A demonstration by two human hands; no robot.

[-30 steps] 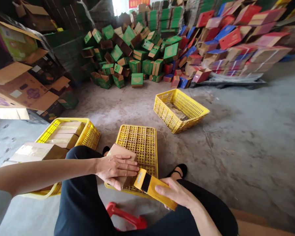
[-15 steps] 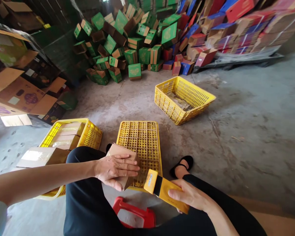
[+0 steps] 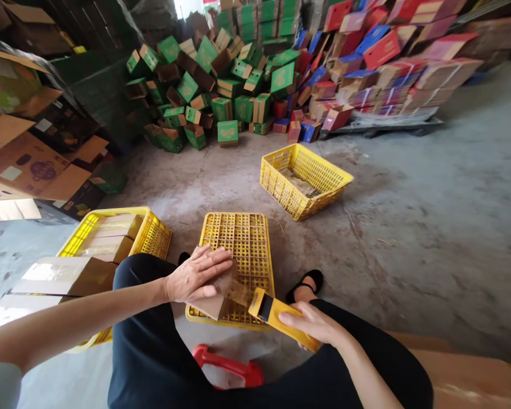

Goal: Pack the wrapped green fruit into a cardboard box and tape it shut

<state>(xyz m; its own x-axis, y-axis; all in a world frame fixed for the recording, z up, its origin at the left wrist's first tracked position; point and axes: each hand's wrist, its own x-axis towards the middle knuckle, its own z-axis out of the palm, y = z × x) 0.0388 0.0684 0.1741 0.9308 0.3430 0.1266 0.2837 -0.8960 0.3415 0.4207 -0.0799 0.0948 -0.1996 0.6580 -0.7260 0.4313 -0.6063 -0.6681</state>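
My left hand (image 3: pixel 198 278) lies flat, fingers stretched out, on top of a small brown cardboard box (image 3: pixel 213 307). The box rests on the slatted bottom of an upturned yellow plastic crate (image 3: pixel 255 241) between my knees. In my right hand (image 3: pixel 317 324) is a yellow tape dispenser (image 3: pixel 276 315) with a black band, its head just right of the box. What looks like a strip of clear tape (image 3: pixel 239 292) spans from the box's right side to the dispenser. My left palm hides part of the box top.
To the left, a yellow crate (image 3: pixel 157 236) holds cardboard boxes, with more boxes (image 3: pixel 53 275) before it. Another yellow crate (image 3: pixel 276 177) stands ahead. A red plastic stool (image 3: pixel 230 369) shows below. Green cartons (image 3: pixel 227 132) and red-and-blue cartons (image 3: pixel 338 116) are heaped behind.
My left hand has turned, its fingers now angled up and right across the box. The dispenser has tilted slightly, and the tape between it and the box shows more clearly. The view has shifted.
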